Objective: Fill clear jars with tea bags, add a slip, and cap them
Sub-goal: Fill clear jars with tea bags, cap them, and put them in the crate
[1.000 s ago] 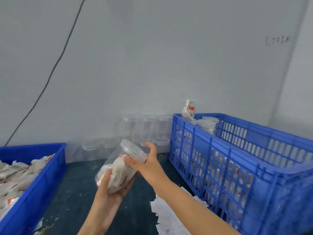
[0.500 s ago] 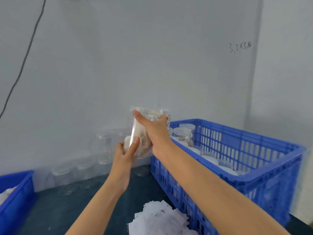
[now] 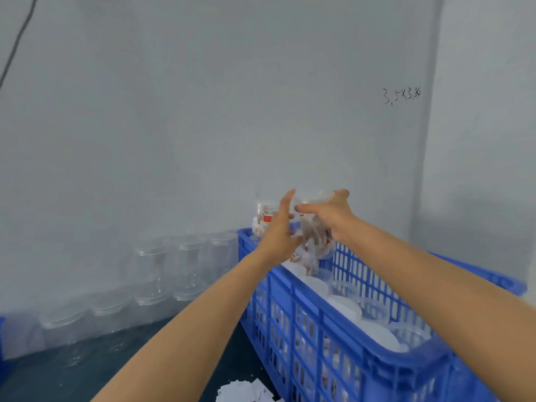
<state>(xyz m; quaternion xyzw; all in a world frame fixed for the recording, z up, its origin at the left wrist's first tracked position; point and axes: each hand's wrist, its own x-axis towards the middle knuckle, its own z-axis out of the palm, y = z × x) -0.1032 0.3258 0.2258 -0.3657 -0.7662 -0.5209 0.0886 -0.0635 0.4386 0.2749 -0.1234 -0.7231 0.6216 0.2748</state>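
A capped clear jar full of tea bags [image 3: 311, 236] is held up over the far left corner of the blue crate [image 3: 342, 338]. My right hand [image 3: 333, 217] grips it at the lid end, fingers curled round the cap. My left hand [image 3: 280, 230] lies against the jar's left side with straight fingers. Another filled jar [image 3: 265, 217] stands on top at the crate's far corner. Several capped jars with white lids [image 3: 345, 307] fill the crate below.
Rows of empty clear jars [image 3: 153, 271] stand stacked along the wall on the left. A pile of white paper slips [image 3: 246, 391] lies on the dark table by the crate's near side. A blue bin's edge [image 3: 2, 338] shows at far left.
Both hands have carried the filled jar up and right, from over the table to above the crate's far corner. The view has swung right, and the left bin is nearly out of frame.
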